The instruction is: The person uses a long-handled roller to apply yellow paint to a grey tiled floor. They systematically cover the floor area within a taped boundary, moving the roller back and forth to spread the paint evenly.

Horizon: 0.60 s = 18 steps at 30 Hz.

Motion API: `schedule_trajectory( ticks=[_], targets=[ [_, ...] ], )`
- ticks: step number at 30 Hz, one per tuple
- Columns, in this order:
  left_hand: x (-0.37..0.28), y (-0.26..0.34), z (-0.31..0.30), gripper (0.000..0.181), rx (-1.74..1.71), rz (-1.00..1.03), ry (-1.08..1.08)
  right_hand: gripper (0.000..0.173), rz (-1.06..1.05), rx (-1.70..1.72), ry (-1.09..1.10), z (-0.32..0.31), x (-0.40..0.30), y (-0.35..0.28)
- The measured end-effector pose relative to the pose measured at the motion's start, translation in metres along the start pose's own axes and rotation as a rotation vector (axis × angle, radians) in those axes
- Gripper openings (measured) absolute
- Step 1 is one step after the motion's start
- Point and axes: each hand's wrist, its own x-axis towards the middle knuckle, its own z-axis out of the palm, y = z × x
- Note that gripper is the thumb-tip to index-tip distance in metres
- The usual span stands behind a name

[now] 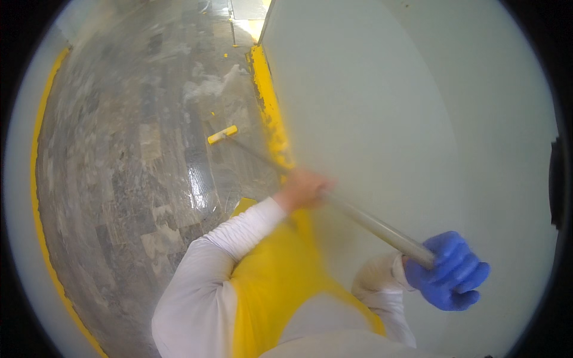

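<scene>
My bare left hand [304, 190], blurred, is closed around the middle of a long pole [380, 228]. My right hand [450, 273], in a blue glove, grips the pole's upper end. The pole slants down to the left to a narrow yellow scrub-brush or squeegee head [222, 134], resting on the floor; its underside is hidden. White sleeves and a yellow apron [277, 286] cover my arms and front. The tip of what looks like a yellow boot [245, 206] shows under my left forearm.
The worn grey plank-patterned floor [121, 179] looks wet, with whitish streaks and a few yellow bits. A pale wall [358, 112] rises close on the right, with a chipped yellow base strip [267, 98]. Another yellow-edged wall [40, 134] curves along the left. An opening [248, 27] is at the far end.
</scene>
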Motion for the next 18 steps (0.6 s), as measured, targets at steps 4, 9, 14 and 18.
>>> schedule_trajectory(
  ticks=[4,9,14,18],
  targets=[
    [0.000,-0.111,-0.033,0.026,0.052,0.073,0.061,0.023,0.053,-0.363,0.084,0.019,-0.044,0.090],
    [0.000,-0.223,-0.058,0.020,0.217,-0.060,0.002,0.023,0.427,-0.364,0.027,0.022,-0.108,0.184],
    [0.056,-0.172,-0.019,0.022,0.219,-0.074,0.052,0.021,0.197,-0.228,0.296,-0.016,-0.020,0.152],
    [0.103,-0.130,0.010,0.028,0.002,-0.024,0.104,0.025,0.007,-0.101,0.092,-0.040,0.064,0.133]
  ],
)
